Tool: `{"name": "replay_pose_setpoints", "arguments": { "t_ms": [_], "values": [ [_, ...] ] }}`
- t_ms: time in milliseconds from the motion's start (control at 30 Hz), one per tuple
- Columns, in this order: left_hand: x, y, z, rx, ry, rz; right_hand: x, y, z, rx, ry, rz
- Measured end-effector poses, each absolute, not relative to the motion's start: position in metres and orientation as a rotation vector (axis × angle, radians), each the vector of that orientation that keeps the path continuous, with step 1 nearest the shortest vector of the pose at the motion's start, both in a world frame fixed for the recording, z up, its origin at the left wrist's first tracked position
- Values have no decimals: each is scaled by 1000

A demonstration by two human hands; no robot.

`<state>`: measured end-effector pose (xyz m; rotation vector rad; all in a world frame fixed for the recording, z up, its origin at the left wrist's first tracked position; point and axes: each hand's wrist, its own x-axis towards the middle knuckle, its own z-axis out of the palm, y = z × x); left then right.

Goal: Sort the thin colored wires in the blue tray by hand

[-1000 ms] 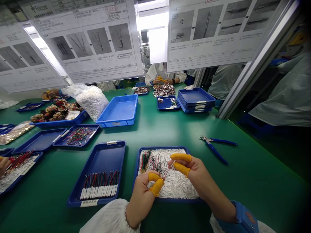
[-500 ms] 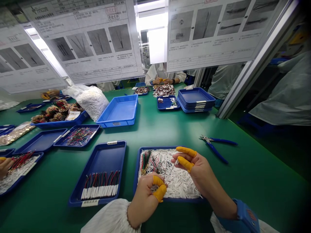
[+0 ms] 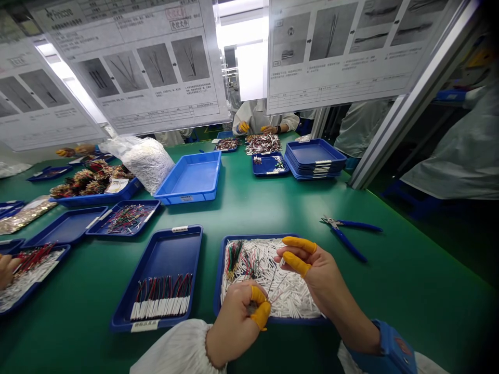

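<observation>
"Where the fingers are closed, what is gripped?"

"Left hand: thin wires, above the tray; right hand: a white tube (partly hidden). Slack pinching could drop either."

Your tabletop: green. Your finger covers: yellow. Your left sleeve: white; cuff at your right wrist: blue. Tubes in front of you: white, in a dark blue tray. Wires to your left: red, black and green, with white ends. Open bin: lighter blue. Pliers: blue handles, silvery head. Sheets above you: white, grey photos, one red stamp.
</observation>
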<state>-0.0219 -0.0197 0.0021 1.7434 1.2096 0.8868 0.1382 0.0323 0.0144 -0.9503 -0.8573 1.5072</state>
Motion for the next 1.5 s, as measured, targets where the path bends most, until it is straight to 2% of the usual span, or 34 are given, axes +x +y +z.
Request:
{"name": "replay_pose_setpoints", "arguments": {
  "t_ms": [867,1233,1500],
  "values": [
    [-22,-20,-1,1801,1223,819,133,31,14,-932,-909,1539],
    [-23,-19,2,1753,1248,959,139,32,8,-1007,-1450,1557],
    [-25,-15,4,1521,1256,1077,137,29,14,-1043,-1454,1594]
  ]
}}
